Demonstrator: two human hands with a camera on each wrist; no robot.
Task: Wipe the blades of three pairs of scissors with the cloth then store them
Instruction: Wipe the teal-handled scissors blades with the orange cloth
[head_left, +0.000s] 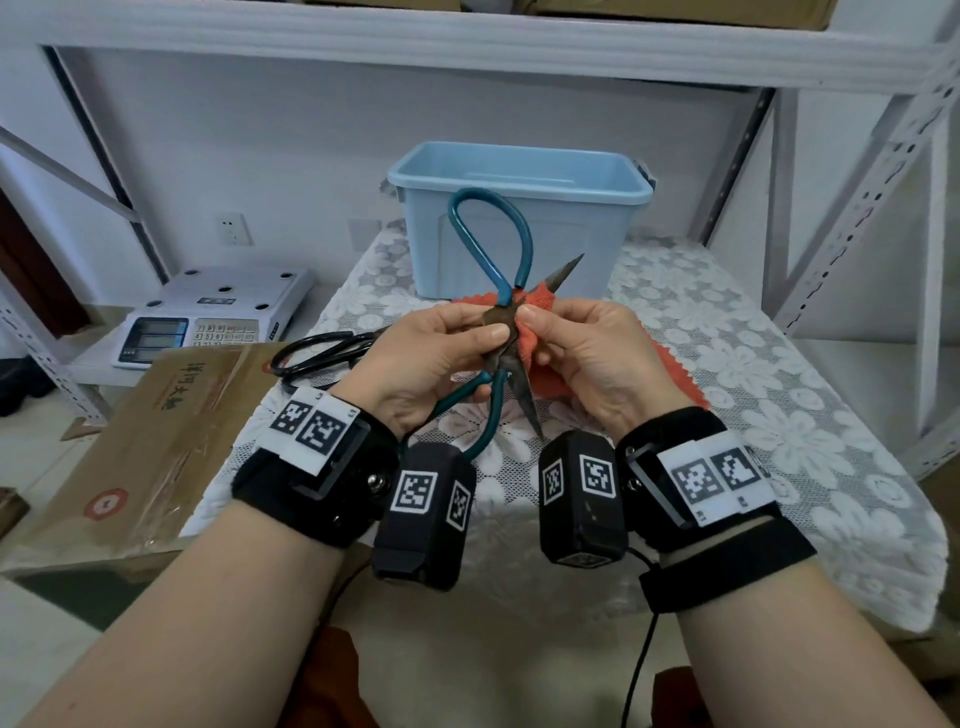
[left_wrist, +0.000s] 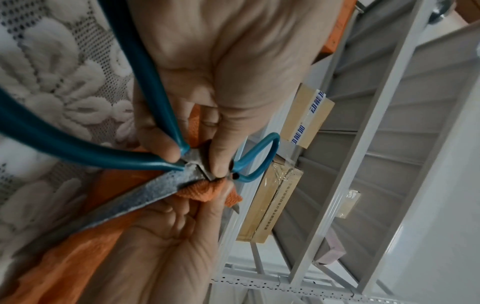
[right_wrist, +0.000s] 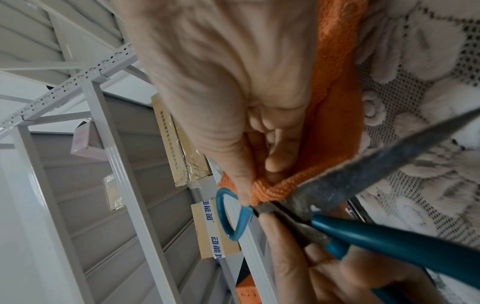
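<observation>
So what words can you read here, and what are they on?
"动能加": blue print on the tape of a shelf box.
"请勿用利器开箱以免划伤箱内物品": side of the long shelf box.
Brown carton: characters too blurred.
Scale keys: too small.

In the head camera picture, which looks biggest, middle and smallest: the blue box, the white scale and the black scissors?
1. Pale blue plastic storage box
2. White electronic weighing scale, somewhat smaller
3. Black-handled scissors, smallest, partly hidden behind the left hand

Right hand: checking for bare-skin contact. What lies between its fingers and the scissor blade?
The orange cloth, bunched under the right hand's thumb against the teal-handled scissors' blade; clearest in the right wrist view.
</observation>
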